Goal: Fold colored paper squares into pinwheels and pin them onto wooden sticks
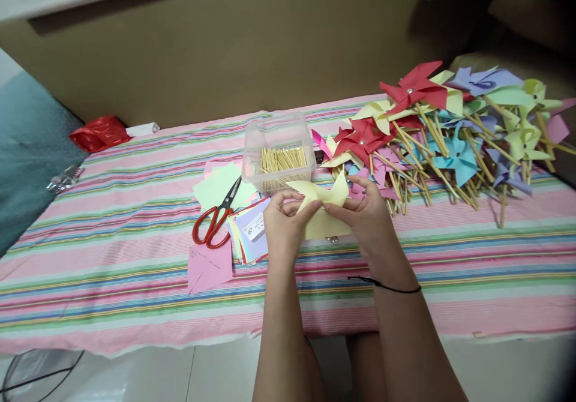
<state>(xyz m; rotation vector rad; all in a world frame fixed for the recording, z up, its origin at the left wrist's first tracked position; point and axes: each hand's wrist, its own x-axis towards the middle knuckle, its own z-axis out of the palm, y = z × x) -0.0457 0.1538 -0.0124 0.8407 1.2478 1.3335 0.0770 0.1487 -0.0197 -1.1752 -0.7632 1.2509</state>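
Note:
My left hand [282, 221] and my right hand [365, 211] both pinch a pale yellow paper sheet [321, 205], folded partly into a pinwheel shape, above the striped cloth [112, 252]. Fingers of both hands are closed on its flaps. Just behind the paper stands a clear plastic box [276, 150] holding wooden sticks. Red-handled scissors [216, 219] lie to the left of my left hand, on a stack of coloured paper squares [249, 234].
A heap of finished paper pinwheels on sticks [450, 132] covers the right side of the cloth. A pink cut sheet [207, 268] lies at the front left. A red plastic bag [99, 132] sits at the far left corner. A brown board [225, 42] stands behind.

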